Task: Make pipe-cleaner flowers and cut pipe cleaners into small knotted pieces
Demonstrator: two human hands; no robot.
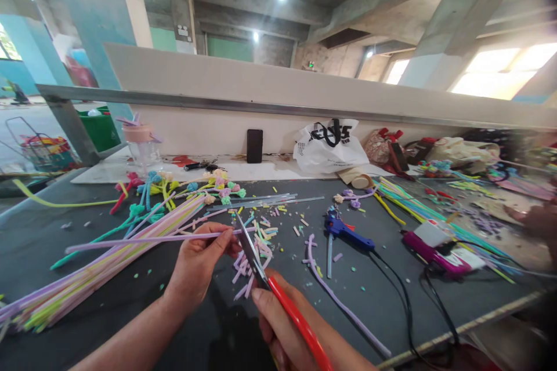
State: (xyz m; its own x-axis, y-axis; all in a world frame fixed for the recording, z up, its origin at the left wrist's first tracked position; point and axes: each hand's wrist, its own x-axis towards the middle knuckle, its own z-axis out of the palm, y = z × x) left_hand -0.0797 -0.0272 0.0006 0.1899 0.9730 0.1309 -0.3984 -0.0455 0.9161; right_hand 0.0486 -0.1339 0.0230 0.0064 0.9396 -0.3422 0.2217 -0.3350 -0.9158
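Head view: left hand (198, 264) pinches a lilac pipe cleaner (143, 240) between thumb and fingertips, stem running out left, level above the counter (130, 301). Right hand (287, 330) is closed round the red handles of scissors (261, 269), blades parted around the stem's right end, just beside the left fingertips. Cut lilac bits (243, 275) lie on the counter under the blades. Bundle of pastel stems (87, 278) to the left, touching the counter. Blue glue gun (346, 233) right of the scissors, well apart. Black phone (255, 145) upright against the far wall.
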